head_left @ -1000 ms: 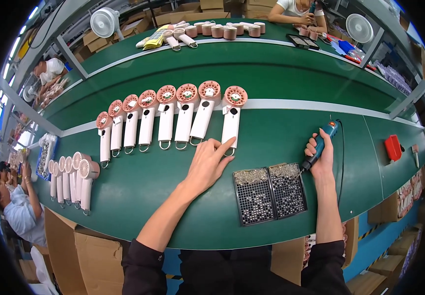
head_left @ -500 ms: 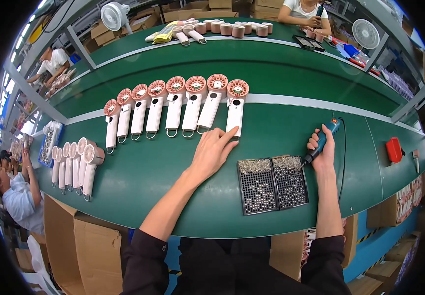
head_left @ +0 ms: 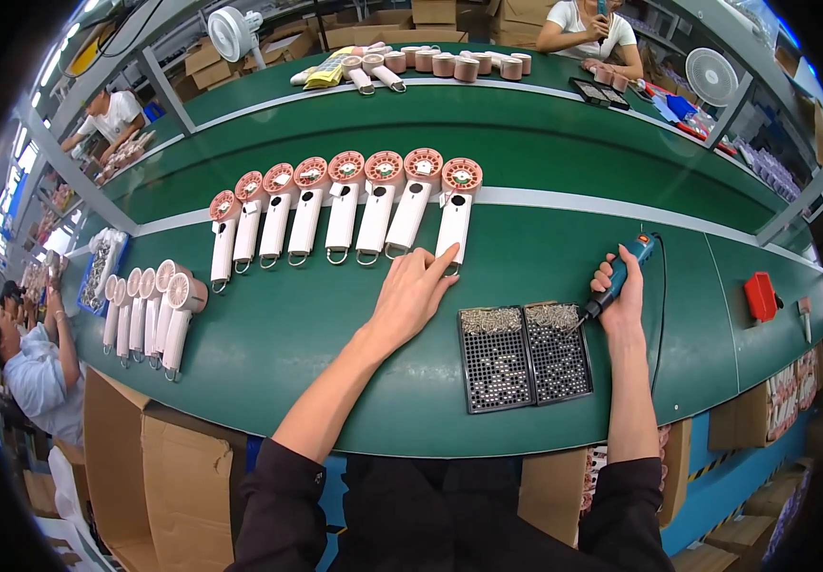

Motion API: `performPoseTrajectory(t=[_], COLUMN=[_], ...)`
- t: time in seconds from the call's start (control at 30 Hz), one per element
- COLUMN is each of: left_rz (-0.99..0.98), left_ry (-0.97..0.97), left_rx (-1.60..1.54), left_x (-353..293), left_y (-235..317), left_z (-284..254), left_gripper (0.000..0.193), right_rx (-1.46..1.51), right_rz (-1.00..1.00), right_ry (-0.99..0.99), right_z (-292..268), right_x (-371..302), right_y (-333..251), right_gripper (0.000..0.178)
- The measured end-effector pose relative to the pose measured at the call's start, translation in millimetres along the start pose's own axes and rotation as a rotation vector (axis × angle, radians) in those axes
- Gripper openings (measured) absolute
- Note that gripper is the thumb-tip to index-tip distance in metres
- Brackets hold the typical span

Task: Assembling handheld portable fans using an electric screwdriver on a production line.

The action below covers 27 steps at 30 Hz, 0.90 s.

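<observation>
My right hand is wrapped round a teal electric screwdriver, its bit slanting down to the upper right part of a black screw tray. A second black tray adjoins it on the left; both have screws in many holes and loose screws heaped along the far edge. My left hand lies with fingers stretched out, the index fingertip on the handle end of the rightmost white-and-pink handheld fan. Further fans lie in a row left of it, their round heads away from me, with inner parts exposed.
Several more fans lie at the left, by a blue bin. A red container and a brush are at the right. The screwdriver's cord runs over the green table. Cardboard boxes stand below the edge. Co-workers sit beyond.
The whole view has shifted slightly. My left hand stays at the fan's handle and the screwdriver's bit stays at the tray. A co-worker at the back has raised a tool.
</observation>
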<state>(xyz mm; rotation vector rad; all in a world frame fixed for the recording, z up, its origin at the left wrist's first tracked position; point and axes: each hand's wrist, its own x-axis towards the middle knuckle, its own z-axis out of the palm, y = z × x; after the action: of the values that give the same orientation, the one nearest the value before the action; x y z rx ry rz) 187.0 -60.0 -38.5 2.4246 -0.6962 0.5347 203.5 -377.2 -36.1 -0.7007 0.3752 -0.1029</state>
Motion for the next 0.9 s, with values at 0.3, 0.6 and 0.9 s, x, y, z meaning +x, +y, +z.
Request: performPoseTrajectory(t=[0.3,0.6,0.9], left_rz=[-0.05,-0.03,-0.044], left_ry=[0.032,0.124,0.12], left_rx=[0.045,0.03,0.021], left_x=[-1.2,-5.8,-10.7], left_y=[-1.7,-11.6,-10.1], left_z=[3.2,7.0,8.0], left_gripper=[0.041,0.037,0.038], right_rx=[-0.011,-0.029,0.055], right_rz=[0.029,0.05,0.113], right_ry=[-0.027,-0.08,-0.106], right_z=[-6.4,-8.7,-16.5], right_x=[5.7,13.2,16.6], right_y=[-1.8,0.6,-3.4], right_gripper=[0.022,0.022,0.022])
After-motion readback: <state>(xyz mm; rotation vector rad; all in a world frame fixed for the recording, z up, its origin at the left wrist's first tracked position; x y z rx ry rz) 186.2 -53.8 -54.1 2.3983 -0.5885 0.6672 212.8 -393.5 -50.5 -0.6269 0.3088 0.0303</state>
